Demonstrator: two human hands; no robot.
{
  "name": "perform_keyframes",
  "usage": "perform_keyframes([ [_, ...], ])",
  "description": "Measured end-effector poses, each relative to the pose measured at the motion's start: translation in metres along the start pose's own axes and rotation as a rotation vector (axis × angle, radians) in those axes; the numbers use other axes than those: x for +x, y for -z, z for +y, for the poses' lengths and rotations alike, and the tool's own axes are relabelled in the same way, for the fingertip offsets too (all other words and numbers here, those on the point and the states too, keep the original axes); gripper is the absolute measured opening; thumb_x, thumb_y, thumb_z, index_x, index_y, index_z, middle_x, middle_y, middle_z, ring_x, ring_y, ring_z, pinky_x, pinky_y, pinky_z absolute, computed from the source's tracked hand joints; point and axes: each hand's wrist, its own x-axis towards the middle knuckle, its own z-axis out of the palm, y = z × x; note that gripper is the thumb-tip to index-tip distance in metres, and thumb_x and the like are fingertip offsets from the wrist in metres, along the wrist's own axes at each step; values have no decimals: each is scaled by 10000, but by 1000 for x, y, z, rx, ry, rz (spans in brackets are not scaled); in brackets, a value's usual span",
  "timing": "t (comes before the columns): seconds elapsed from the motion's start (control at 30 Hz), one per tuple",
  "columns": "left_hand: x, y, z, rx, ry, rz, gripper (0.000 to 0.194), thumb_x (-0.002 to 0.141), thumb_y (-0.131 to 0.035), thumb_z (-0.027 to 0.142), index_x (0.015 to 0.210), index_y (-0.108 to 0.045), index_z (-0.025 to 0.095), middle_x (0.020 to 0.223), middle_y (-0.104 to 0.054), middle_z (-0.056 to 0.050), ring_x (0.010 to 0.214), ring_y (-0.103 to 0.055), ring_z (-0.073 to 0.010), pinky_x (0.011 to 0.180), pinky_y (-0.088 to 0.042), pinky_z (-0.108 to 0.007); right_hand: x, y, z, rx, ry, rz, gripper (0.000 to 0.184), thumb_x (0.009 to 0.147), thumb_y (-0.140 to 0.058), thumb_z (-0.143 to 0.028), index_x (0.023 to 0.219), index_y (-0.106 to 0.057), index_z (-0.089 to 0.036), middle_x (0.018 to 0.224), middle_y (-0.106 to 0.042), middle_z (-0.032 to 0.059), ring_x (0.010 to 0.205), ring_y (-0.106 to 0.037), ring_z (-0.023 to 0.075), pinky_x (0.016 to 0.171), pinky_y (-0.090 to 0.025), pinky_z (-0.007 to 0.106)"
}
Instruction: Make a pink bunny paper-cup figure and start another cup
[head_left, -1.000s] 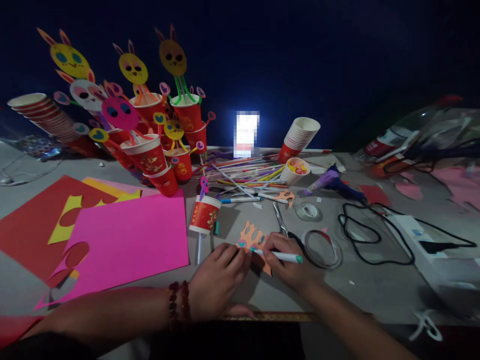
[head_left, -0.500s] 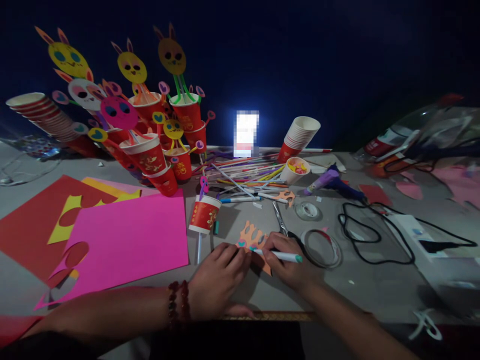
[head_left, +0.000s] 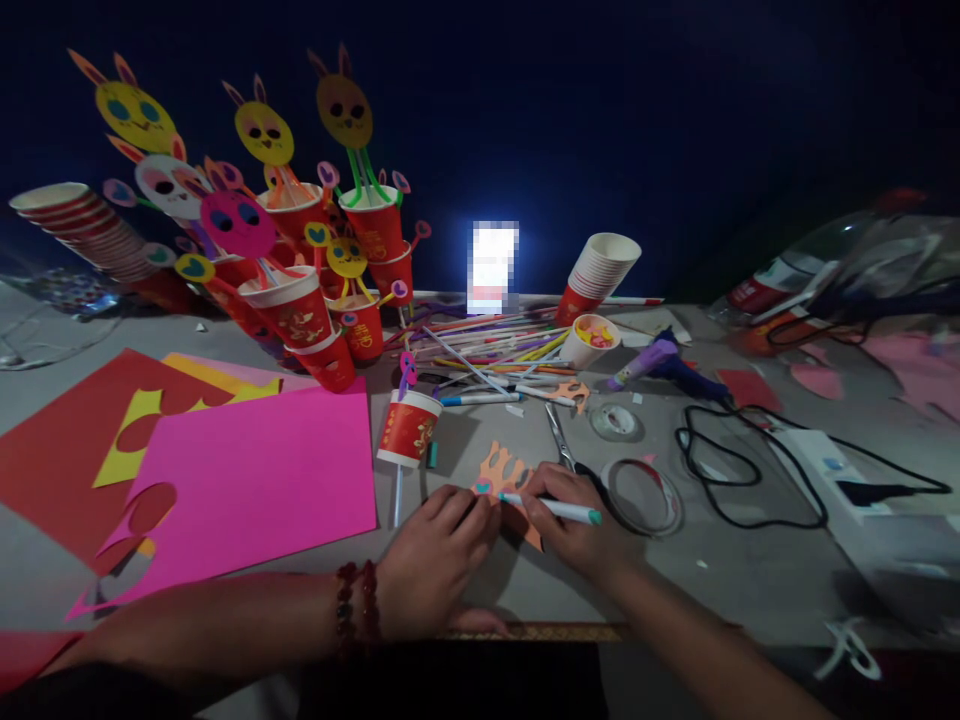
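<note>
A peach-orange paper with cut-out holes lies on the table in front of me, with small pink and green markings near its lower left edge. My left hand, with a dark red bead bracelet at the wrist, presses its bent fingertips on the paper's left edge. My right hand is closed around a white marker with a green end, its green tip at the paper's markings. Whether the tip touches the paper I cannot tell. Beside my left hand stands a small red paper cup with a straw beneath.
Scissors and tape rolls lie to the right, near a black cord. Coloured sheets cover the left side. Rabbit-faced cups, straws and markers, a cup stack and a glue gun stand or lie behind.
The marker in my right hand has shifted slightly left, its tip still near the markings. My left hand and the paper stay in place.
</note>
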Motion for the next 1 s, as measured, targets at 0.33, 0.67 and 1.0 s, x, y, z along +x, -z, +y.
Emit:
perform_keyframes([
  [0.33, 0, -1, 0, -9, 7, 10, 1001, 795, -277, 841, 1386, -456, 53, 1337, -544, -187, 1144, -480, -322, 1048, -304, -448, -1, -1, 1, 12, -13, 9, 216, 894, -488, -245, 687, -544, -219, 624, -583, 5, 621, -553, 171, 588, -402, 287],
  [0.67, 1, 1, -1, -7, 2, 9, 1000, 796, -318, 830, 1410, -420, 47, 1323, -548, -187, 1137, -465, -313, 1032, -313, -440, -2, 2, -2, 9, 14, 119, 201, 856, -477, -199, 660, -501, -230, 586, -536, -11, 577, -525, 165, 561, -387, 286],
  [1.0, 0, 2, -1, -20, 7, -3, 1040, 768, -310, 854, 1418, -412, 49, 1313, -549, -193, 1148, -461, -316, 1039, -314, -448, -4, 0, 1, -24, -2, 123, 199, 870, -483, -206, 675, -512, -231, 606, -544, -8, 599, -535, 171, 589, -398, 296],
])
